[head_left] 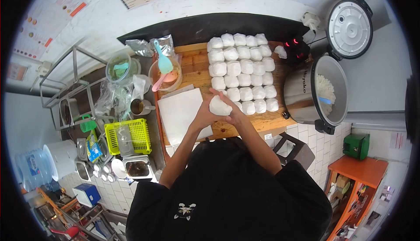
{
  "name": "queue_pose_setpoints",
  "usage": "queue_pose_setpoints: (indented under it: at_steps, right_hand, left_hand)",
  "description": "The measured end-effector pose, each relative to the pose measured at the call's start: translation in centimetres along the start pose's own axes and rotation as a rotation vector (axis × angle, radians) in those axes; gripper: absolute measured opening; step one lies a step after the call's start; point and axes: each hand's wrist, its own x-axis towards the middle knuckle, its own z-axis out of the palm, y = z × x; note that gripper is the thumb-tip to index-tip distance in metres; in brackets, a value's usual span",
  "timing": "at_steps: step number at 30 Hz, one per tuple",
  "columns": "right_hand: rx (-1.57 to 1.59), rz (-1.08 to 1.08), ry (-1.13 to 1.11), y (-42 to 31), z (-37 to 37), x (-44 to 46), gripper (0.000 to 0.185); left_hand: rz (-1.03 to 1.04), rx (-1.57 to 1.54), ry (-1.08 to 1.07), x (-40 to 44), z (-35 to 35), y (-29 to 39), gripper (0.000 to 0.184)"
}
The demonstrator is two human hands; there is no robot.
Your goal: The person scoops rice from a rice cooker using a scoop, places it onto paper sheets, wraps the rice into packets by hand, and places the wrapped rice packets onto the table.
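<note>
Both hands hold one white wrapped bundle (220,106) between them, above the front of the wooden table (190,66). My left hand (204,114) is wrapped round its left side. My right hand (236,113) closes on it from the right and below. Just beyond and to the right stand several rows of similar white wrapped bundles (246,66), set close together. A stack of white paper sheets (179,112) lies left of my hands. The fingers behind the held bundle are partly hidden.
A rice cooker (302,92) with its lid (350,27) raised stands at the right. At the left are a tub (155,81) with a blue and a pink spoon, a metal cup (138,106), a yellow-green basket (140,131) and a green-filled container (119,67).
</note>
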Motion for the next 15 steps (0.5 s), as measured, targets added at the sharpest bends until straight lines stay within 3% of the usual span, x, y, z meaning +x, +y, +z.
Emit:
queue_pose_setpoints:
  at_steps: [2,3,6,7,8,11,14,15]
  right_hand:
    - [0.002,0.003,0.066,-0.5,-1.2,-0.6,0.069]
    - [0.071,-0.132,0.124,-0.2,-2.0,-0.5,0.068]
    - [-0.040,-0.330,0.540,-1.6,-5.2,-1.6,0.060]
    - [-0.173,-0.362,0.586,-2.2,-6.2,-2.5,0.051]
    - [-0.233,-0.379,0.605,-3.0,-7.2,-3.6,0.045]
    - [-0.448,-0.403,0.587,-4.5,-10.0,-7.5,0.035]
    - [-0.596,-0.436,0.552,-6.2,-12.7,-10.6,0.028]
    - [-0.645,-0.462,0.529,-7.1,-13.2,-12.0,0.026]
  left_hand:
    - [0.005,0.048,0.102,0.8,1.7,-0.2,0.063]
    - [0.005,0.070,0.157,1.2,2.7,-0.1,0.059]
    - [-0.147,-0.163,0.415,4.3,4.4,-2.5,0.053]
    - [-0.131,-0.128,0.503,5.7,4.4,-3.3,0.049]
    - [-0.159,-0.081,0.554,7.3,3.8,-5.2,0.059]
    - [-0.301,0.197,0.626,12.8,1.2,-15.1,0.093]
    - [-0.367,0.670,0.741,16.2,1.5,-19.1,0.089]
    - [-0.396,0.739,0.762,16.0,2.8,-16.9,0.080]
